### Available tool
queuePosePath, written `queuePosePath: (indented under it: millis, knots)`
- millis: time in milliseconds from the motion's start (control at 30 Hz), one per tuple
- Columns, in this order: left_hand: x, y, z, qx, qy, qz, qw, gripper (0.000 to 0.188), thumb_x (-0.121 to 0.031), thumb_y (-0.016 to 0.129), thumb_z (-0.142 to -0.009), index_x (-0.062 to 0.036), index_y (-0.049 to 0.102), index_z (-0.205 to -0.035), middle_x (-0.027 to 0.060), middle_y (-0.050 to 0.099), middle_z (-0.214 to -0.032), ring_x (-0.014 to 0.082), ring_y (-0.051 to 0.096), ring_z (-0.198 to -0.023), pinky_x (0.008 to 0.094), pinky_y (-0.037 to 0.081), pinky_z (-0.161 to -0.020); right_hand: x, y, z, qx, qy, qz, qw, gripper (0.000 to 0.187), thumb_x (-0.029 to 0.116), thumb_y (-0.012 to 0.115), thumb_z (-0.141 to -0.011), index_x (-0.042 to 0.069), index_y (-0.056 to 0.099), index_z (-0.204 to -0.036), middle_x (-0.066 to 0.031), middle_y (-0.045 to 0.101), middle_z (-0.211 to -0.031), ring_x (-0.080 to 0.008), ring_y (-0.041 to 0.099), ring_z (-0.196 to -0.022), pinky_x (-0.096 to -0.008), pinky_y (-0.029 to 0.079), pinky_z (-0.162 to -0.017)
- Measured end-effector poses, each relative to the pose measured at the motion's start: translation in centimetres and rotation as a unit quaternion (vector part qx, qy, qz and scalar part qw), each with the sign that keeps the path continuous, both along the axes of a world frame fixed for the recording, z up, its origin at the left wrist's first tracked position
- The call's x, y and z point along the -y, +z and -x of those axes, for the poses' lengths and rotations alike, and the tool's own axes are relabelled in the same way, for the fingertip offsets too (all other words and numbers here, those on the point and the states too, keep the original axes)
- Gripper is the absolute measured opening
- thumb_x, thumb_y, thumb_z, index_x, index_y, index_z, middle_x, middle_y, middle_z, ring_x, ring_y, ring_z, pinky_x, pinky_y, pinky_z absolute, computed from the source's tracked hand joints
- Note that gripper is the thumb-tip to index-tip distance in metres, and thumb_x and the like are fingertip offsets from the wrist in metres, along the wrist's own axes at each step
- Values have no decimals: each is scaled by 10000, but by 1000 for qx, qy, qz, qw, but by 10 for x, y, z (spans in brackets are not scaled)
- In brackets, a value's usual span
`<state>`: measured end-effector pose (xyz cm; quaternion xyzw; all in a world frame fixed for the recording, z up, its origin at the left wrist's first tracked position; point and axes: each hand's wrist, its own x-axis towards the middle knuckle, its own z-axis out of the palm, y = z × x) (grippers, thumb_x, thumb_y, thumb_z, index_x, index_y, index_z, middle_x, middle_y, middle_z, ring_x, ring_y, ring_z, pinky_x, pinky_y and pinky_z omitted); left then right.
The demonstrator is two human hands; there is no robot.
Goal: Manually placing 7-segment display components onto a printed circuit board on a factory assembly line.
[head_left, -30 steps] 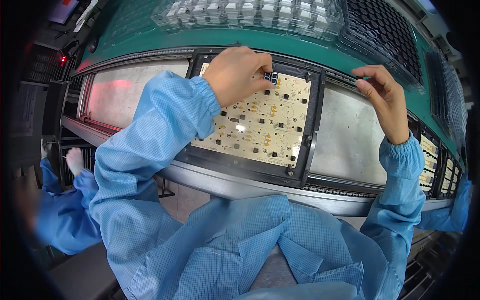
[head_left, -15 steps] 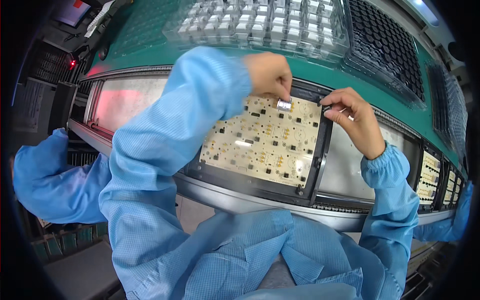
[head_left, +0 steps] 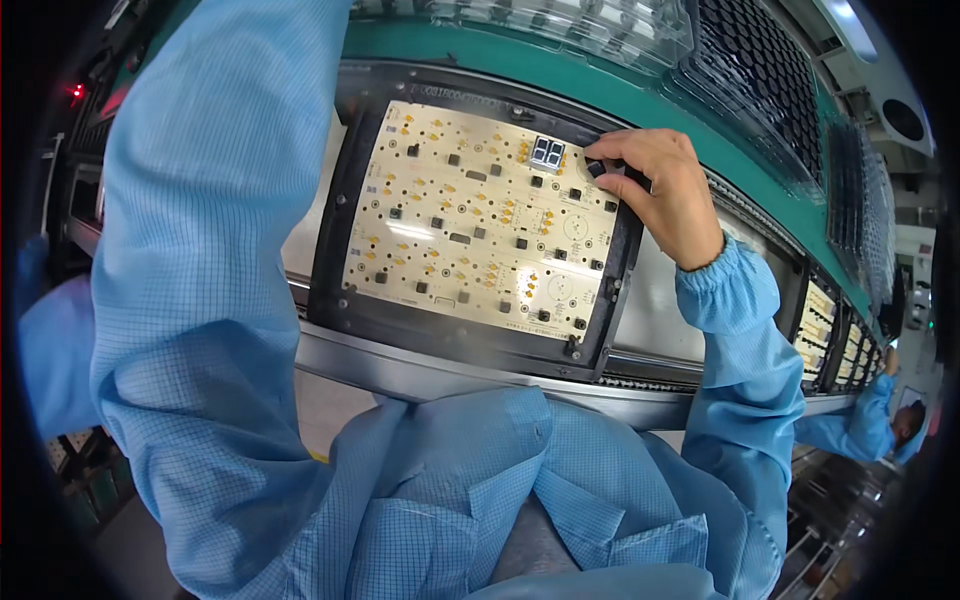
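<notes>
A cream circuit board (head_left: 450, 265) with small black and yellow parts lies in a black carrier frame (head_left: 325, 255). Near its far right corner sits a white two-digit segment display (head_left: 547, 153), with no hand on it. Just right of the display, at the board's edge, my right hand (head_left: 655, 185) pinches a small black part (head_left: 597, 168) between thumb and fingers; I cannot make out its exact kind. My left sleeve (head_left: 225, 200) reaches up past the top edge, so my left hand is out of view.
The carrier rests on conveyor rails (head_left: 370, 362). Beyond it, a green surface (head_left: 480, 48) holds clear trays of white parts (head_left: 600, 25) and a tray of round black parts (head_left: 755, 75). More boards (head_left: 817, 325) stand at right, where another person (head_left: 870, 425) reaches in.
My left hand has left the display on the board and moved up out of the picture. My right hand still pinches the small black part. The view has shifted.
</notes>
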<state>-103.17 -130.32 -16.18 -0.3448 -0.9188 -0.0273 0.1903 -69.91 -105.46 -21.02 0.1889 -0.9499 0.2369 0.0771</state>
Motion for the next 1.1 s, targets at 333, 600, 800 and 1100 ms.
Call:
queuePosePath:
  millis: [333,600,800,1100]
  knots:
    - [13,14,-149,281,-180,-341,879,304,-168,697,-819,68,613,-991,101,654,-912,143,612,-780,268,498,-691,20,-11,-6,19,-35,-53,998,225,154,698,-757,83,686,-970,-71,655,-927,-238,567,-947,-363,355,-905]
    - [25,-61,-277,326,-226,-219,892,273,-88,710,-725,-42,604,-973,105,651,-938,230,636,-902,316,507,-788,35,-19,-5,20,-57,-104,993,205,183,704,-754,79,699,-930,-62,662,-885,-239,567,-903,-348,370,-869]
    - [17,-83,-299,317,-184,-165,916,244,-110,700,-746,-92,616,-975,78,611,-875,249,573,-911,361,460,-819,47,-15,-4,-3,-102,-167,981,200,246,693,-771,86,714,-888,-48,659,-808,-223,569,-807,-349,388,-801]
    - [10,-96,-295,251,-225,-169,926,275,-121,724,-727,-97,625,-983,63,611,-942,240,561,-956,354,431,-878,35,-16,8,10,-65,-225,972,259,316,675,-777,87,717,-893,-53,668,-796,-220,570,-768,-344,390,-752]
